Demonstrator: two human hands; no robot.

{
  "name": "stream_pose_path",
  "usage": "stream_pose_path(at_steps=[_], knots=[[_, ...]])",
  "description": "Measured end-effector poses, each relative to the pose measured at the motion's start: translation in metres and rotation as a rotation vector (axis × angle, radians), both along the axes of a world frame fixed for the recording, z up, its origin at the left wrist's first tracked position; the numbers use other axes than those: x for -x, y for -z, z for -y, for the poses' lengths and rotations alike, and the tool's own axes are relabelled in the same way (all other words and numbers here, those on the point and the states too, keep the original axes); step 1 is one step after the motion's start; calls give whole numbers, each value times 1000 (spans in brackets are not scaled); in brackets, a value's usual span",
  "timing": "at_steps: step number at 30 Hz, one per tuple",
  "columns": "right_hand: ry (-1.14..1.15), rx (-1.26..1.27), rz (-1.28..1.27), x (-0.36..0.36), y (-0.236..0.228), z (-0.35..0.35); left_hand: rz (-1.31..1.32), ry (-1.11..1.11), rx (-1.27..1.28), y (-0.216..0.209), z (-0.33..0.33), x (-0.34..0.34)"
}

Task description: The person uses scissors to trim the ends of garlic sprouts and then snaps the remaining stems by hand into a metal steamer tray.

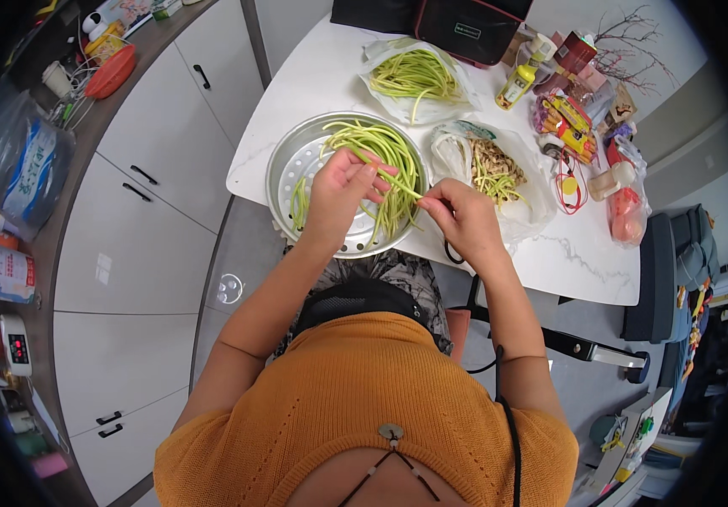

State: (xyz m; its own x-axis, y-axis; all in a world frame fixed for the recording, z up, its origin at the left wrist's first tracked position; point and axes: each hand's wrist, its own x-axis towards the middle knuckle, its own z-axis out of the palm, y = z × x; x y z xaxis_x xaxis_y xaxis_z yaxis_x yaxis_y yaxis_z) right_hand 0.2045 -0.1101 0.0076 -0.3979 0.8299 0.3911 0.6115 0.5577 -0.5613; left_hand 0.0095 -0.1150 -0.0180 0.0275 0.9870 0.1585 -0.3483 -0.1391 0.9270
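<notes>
Over a round metal steamer pan [278,160] with holes in its base, I hold a long green garlic scape [399,183] between both hands. My left hand [338,196] grips it on the left, above the pan. At the other end, my right hand [468,221] pinches the tip with thumb and fingers, just past the pan's right rim. A heap of long garlic scapes [385,144] fills the right of the pan, and a smaller bunch [299,203] lies at its left. Right of the pan, an open plastic bag [537,198] holds brownish and pale green trimmings [492,169].
Behind the pan, another plastic bag [381,57] holds more scapes on the white table [313,80]. A yellow bottle [518,84], snack packets [567,122] and a black box [469,34] stand farther back. White cabinets [140,228] line the left.
</notes>
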Motion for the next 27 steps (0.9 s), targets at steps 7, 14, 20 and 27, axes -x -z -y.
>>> stream_pose_path(at_steps=[7,14,20,27], knots=[[12,139,-38,2,3,-1,-2,13,124,20,-3,14],[-186,122,32,25,25,-2,73,29,172,29,-12,35],[-155,35,121,26,22,-5,-758,-619,-390,13,-3,24],[-75,-129,1,20,20,-7,-1191,-373,-675,17,6,17]])
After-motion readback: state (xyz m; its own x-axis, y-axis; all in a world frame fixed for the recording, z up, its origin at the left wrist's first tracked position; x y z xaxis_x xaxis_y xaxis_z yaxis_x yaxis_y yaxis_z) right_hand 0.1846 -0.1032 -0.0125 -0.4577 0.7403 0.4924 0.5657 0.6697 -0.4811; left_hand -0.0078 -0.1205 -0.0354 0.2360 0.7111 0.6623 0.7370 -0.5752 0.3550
